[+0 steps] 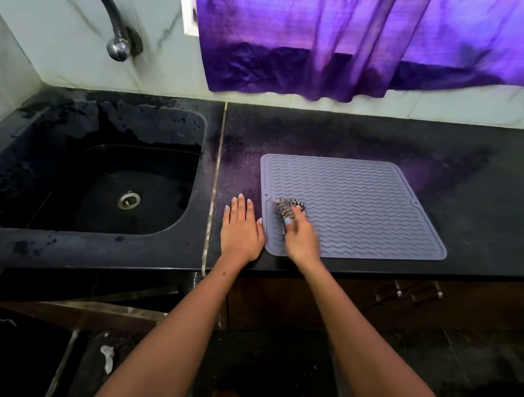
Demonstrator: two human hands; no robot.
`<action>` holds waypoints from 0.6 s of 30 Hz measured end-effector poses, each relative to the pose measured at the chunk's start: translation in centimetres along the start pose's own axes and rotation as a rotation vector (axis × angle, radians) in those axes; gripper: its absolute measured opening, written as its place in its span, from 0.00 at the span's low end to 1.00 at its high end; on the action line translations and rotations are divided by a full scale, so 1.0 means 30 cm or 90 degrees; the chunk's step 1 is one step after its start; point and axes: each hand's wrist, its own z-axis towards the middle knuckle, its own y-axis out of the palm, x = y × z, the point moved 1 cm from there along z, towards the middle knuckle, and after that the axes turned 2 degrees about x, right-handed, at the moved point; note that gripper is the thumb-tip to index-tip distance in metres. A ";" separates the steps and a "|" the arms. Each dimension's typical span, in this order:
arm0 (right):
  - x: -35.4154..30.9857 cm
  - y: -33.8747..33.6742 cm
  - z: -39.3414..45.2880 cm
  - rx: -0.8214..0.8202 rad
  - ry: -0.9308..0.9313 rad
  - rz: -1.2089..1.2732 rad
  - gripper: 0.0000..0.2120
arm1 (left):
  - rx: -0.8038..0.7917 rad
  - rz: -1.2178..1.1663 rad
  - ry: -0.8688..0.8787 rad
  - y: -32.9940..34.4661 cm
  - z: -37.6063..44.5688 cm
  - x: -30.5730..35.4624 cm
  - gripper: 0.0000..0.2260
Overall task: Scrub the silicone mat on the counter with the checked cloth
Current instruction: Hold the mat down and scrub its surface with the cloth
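Grey ribbed silicone mat (353, 207) lies on the black counter (462, 191), stretching toward three o'clock from both hands; right hand (300, 238) clutches the checked cloth (285, 209) at its near-left corner, left hand (241, 228) flat, empty, just beside its left edge.

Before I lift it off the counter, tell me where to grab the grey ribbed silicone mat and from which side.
Take the grey ribbed silicone mat by its near right corner, coming from the front edge of the black stone counter. It lies flat and thin, so peel that bare corner up. The right hand with the checked cloth covers its near left part; the left hand rests flat beside it.
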 end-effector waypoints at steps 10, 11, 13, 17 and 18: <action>-0.018 0.030 -0.038 -0.088 -0.160 -0.280 0.25 | 0.000 -0.010 0.006 -0.001 0.002 0.000 0.25; -0.001 0.044 -0.043 -0.091 -0.178 -0.331 0.26 | 0.002 -0.008 0.006 0.000 0.004 0.000 0.25; 0.009 0.053 -0.044 -0.082 -0.178 -0.368 0.28 | 0.007 -0.004 0.006 0.003 0.002 -0.001 0.25; 0.010 0.062 -0.035 -0.075 -0.188 -0.387 0.28 | 0.012 0.004 0.006 0.008 0.004 0.002 0.25; 0.014 0.066 -0.034 -0.067 -0.190 -0.390 0.28 | 0.012 0.004 0.006 0.009 0.004 0.002 0.25</action>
